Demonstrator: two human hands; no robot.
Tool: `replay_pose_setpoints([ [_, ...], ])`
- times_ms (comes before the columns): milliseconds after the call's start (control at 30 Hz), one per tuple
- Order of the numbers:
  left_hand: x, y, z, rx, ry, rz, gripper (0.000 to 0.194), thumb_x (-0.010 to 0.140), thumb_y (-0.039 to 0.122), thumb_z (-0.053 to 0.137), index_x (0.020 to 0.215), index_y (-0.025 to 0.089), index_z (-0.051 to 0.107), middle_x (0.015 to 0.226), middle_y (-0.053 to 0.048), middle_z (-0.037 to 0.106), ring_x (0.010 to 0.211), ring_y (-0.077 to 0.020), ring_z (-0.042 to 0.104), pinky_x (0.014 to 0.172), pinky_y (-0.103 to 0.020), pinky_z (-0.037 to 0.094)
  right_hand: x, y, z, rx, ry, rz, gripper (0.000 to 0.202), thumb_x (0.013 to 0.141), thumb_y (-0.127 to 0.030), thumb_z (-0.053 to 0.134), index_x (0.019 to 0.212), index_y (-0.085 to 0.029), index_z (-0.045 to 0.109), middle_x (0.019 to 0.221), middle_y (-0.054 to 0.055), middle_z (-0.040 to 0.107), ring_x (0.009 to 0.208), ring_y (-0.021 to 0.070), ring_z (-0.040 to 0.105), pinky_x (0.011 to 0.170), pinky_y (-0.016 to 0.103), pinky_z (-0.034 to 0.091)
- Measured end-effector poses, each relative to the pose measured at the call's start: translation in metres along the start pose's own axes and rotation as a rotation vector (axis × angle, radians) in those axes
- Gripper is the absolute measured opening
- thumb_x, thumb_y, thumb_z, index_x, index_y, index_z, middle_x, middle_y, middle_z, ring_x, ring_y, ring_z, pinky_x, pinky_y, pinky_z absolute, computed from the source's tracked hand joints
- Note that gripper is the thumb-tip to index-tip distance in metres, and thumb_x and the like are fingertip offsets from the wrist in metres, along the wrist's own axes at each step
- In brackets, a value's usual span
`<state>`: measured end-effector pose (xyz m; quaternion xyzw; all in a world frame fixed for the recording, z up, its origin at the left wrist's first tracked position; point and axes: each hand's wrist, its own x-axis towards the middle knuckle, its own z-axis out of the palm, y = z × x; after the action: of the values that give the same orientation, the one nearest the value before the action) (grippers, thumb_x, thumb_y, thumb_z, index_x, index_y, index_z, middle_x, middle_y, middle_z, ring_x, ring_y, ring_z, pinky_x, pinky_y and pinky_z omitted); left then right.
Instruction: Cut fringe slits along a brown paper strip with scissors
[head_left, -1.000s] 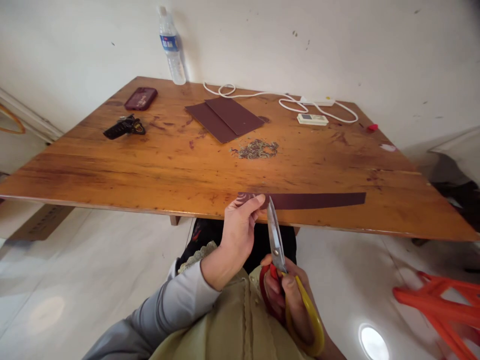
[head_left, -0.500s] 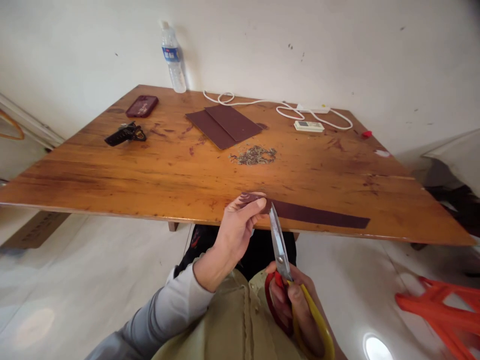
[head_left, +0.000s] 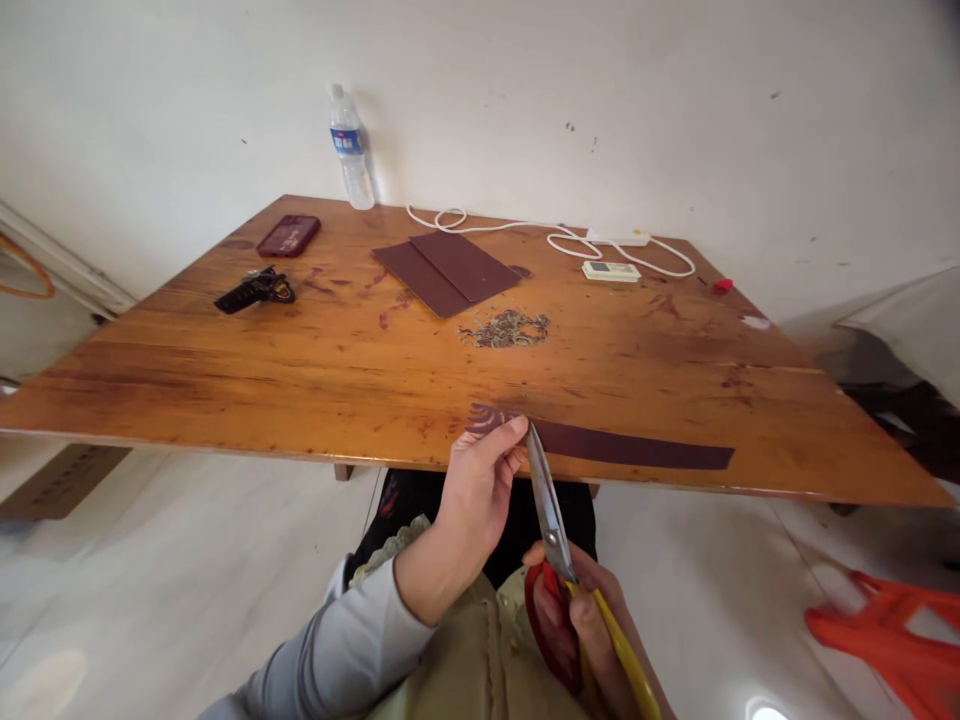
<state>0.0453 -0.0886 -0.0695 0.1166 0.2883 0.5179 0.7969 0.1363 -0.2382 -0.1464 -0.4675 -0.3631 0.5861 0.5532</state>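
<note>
The left hand (head_left: 469, 495) pinched a dark maroon strip (head_left: 634, 446) between thumb and fingertips, near the end marked by pale curved lines. From that pinch the strip's long axis ran out to the right, tilting slightly toward the person, over the near edge of the wooden table (head_left: 225, 385); whether its far end touched the wood could not be told.

The right hand (head_left: 589, 618), lower and closer to the body, had its fingers wrapped around the red and yellow handles of the scissors (head_left: 552, 535). The blades pointed up and away, crossing the strip's axis, with their tips at the strip just right of the left thumb; their gap was narrow.

Bare wood lay beyond the strip, up to a pile of thin scraps (head_left: 499, 330) and 2 overlapping maroon sheets (head_left: 469, 268).
</note>
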Motion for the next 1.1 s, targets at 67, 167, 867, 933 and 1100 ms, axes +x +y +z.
replay_pose_setpoints([
  [67,-0.001,0.001,-0.001,0.011,-0.004,-0.022,0.031,0.056,0.018,0.094,0.064,0.015,0.065,0.060,0.005,0.062,0.053,-0.0059,0.054,0.050,-0.018,0.044,-0.001,0.000,0.000,0.000,-0.021,-0.014,0.051,0.093,-0.070,0.059,0.106,-0.021,0.067,0.063,-0.007,0.040,0.043,0.0077,0.025,0.037,0.021,0.020],
  [167,-0.002,0.002,-0.002,0.048,-0.026,-0.048,0.030,0.056,0.019,0.094,0.064,0.015,0.065,0.061,0.004,0.064,0.055,-0.0069,0.056,0.053,-0.019,0.047,-0.002,-0.001,0.000,0.001,-0.006,-0.018,0.050,0.093,-0.069,0.060,0.106,-0.021,0.067,0.062,-0.007,0.041,0.042,0.0077,0.026,0.036,0.020,0.022],
  [867,0.004,0.013,-0.012,0.355,-0.083,0.091,0.027,0.060,0.022,0.089,0.053,0.016,0.063,0.060,0.003,0.059,0.061,-0.0095,0.054,0.067,-0.025,0.046,-0.009,-0.027,0.005,0.092,0.052,0.180,0.054,0.086,-0.072,0.070,0.094,-0.019,0.069,0.060,-0.008,0.038,0.045,0.0064,0.023,0.038,0.019,0.023],
  [933,0.004,0.012,-0.013,0.334,-0.089,0.087,0.022,0.062,0.024,0.088,0.058,0.016,0.068,0.063,0.002,0.062,0.063,-0.0099,0.056,0.066,-0.025,0.047,-0.008,-0.027,0.006,0.102,0.057,0.179,0.053,0.086,-0.071,0.070,0.095,-0.019,0.069,0.060,-0.008,0.040,0.044,0.0062,0.024,0.037,0.019,0.025],
  [1100,0.005,0.009,-0.015,0.291,-0.060,0.087,0.021,0.060,0.021,0.088,0.058,0.015,0.068,0.063,0.001,0.063,0.060,-0.0084,0.054,0.061,-0.023,0.044,-0.008,-0.026,0.008,0.110,0.063,0.170,0.056,0.086,-0.072,0.070,0.098,-0.018,0.070,0.061,-0.007,0.042,0.045,0.0066,0.024,0.038,0.019,0.024],
])
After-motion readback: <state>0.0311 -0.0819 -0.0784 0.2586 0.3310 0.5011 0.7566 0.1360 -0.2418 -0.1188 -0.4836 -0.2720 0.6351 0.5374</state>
